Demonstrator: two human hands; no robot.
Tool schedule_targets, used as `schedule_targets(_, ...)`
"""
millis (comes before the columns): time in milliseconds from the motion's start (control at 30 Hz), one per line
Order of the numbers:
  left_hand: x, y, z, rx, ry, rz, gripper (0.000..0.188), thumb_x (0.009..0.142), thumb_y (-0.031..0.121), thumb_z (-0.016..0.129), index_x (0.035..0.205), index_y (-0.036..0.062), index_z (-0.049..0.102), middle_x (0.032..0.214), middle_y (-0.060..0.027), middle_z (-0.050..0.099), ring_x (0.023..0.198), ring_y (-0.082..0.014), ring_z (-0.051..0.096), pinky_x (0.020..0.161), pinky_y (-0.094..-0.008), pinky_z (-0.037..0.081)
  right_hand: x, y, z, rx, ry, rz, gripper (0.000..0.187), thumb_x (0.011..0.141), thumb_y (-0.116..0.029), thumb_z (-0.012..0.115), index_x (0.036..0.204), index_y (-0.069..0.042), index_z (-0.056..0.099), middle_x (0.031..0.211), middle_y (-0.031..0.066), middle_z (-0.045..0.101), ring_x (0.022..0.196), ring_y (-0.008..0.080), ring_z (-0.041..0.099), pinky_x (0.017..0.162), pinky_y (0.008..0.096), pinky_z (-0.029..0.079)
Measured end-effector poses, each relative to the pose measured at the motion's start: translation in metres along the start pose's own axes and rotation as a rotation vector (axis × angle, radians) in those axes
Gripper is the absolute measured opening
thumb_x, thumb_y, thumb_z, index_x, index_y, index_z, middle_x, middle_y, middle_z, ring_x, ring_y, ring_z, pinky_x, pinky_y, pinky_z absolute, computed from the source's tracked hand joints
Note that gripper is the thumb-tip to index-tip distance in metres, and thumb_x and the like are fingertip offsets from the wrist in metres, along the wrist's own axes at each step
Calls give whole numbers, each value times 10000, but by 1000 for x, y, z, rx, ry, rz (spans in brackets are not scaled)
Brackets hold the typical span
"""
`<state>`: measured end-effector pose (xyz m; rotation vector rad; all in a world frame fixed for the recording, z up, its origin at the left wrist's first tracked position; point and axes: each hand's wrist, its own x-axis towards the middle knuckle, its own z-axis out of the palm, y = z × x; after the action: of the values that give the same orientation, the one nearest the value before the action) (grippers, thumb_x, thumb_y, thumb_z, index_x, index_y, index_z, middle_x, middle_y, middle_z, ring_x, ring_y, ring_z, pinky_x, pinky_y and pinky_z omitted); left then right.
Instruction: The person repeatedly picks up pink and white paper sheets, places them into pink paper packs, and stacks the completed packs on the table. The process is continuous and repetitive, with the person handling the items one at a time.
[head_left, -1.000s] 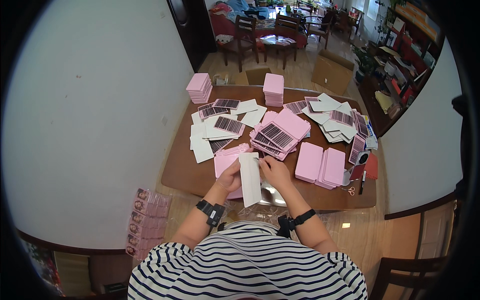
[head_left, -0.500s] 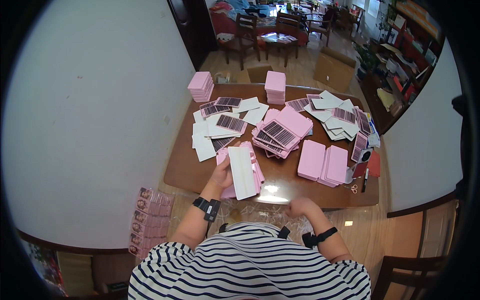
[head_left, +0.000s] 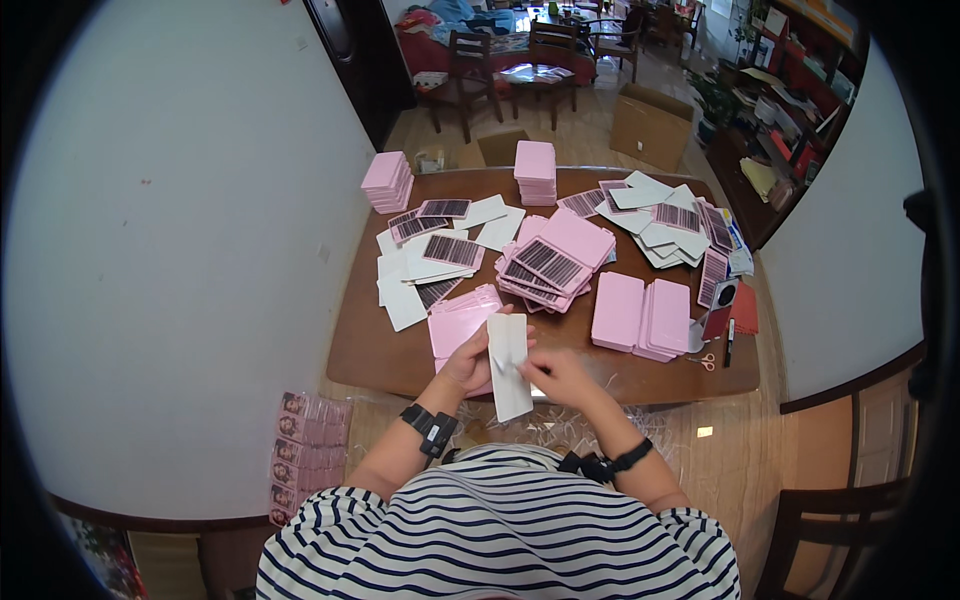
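Note:
My left hand is closed on the long edge of a narrow white card, held upright in front of me above the table's near edge. From the right, my right hand reaches over the card's face, thumb and finger pinched together. A thin pale strip lifts off the card's middle at those fingertips. Just behind my left hand lie flat pink cases, partly hidden by it. Beyond the card is a pile of pink cases, topped by trays of dark eyelash rows.
White cards and lash trays spread at the table's left and far right. Pink cases stack at the back, back left and right. Scissors and a black marker lie at the right edge. Clear scraps litter the floor.
My right hand has come up from the table's near edge to the card's face. The card has moved slightly right and nearer, and a strip now lifts from its middle.

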<state>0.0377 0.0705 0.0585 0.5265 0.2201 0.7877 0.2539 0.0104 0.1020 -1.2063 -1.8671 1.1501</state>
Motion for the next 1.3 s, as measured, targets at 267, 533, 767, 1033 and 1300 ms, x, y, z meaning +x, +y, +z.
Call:
schedule_targets(267,-13,29,10,-25,-36,122,747,985,450,567,1606,229,213,1560,-259,357,1389,-484,413,1134,-579,379,-71,72,-5,-833,-428,407,407,914,-461,601,942,-82,747,885,196,710,857,379,692,761,484,537)
schedule_targets(533,-9,10,25,-80,-52,49,741,976,487,552,1602,258,230,1599,-212,313,1400,-507,380,1105,-652,372,14,5,-11,-300,538,80,271,923,-321,664,992,-66,722,822,166,695,716,336,667,652,415,514)
schedule_targets(767,-9,6,21,-89,-12,17,739,964,510,552,1599,289,247,1588,-191,335,1380,-521,396,1076,-694,367,29,0,-7,-348,506,136,278,917,-330,660,966,-66,733,824,166,707,719,333,683,641,423,520)
schedule_targets(1033,-10,7,23,-120,-15,50,720,974,461,557,1588,220,267,1559,-201,385,1388,-518,395,1085,-673,379,27,-6,-8,-379,473,124,260,915,-341,630,878,-101,723,769,149,693,725,373,669,639,479,512)
schedule_targets(1300,-14,32,-6,48,220,211,647,1007,437,507,1574,209,296,1524,-205,433,1342,-496,467,1076,-601,431,-72,78,13,-594,-217,188,311,856,-402,653,855,-103,739,786,169,694,742,389,666,676,500,522)
